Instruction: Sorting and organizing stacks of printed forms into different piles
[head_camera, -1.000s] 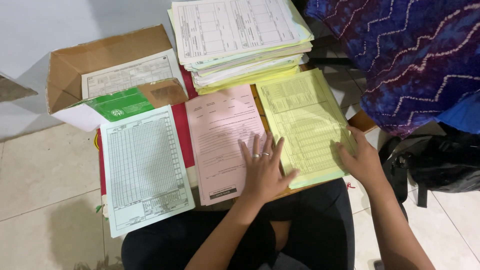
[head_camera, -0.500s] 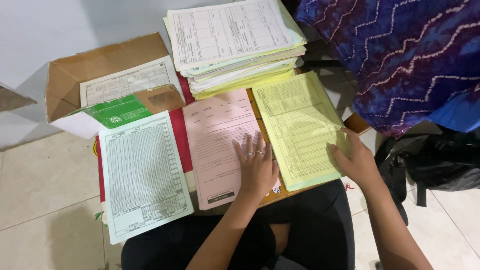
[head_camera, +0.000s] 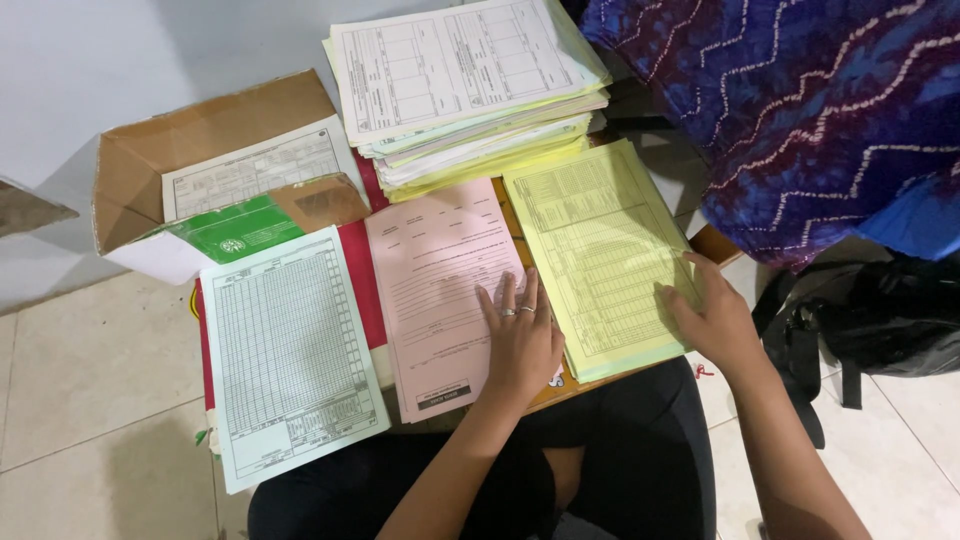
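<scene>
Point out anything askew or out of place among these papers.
The white gridded sheet overhangs the table's near edge, tilted, its bottom corner unsupported. The tall mixed stack is ragged, its sheets fanned unevenly. The left hand lies flat on the pink form; the right hand rests on the yellow pile.

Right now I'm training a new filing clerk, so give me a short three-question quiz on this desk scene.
1. True or false: the left hand lies flat on the pink sheets.
2. Which pile does the right hand touch? A) white gridded form B) yellow sheets C) tall mixed stack
3. Fill in: a white form lies inside the open ____ at the upper left.

Key: 1 true; 2 B; 3 cardboard box.
</scene>
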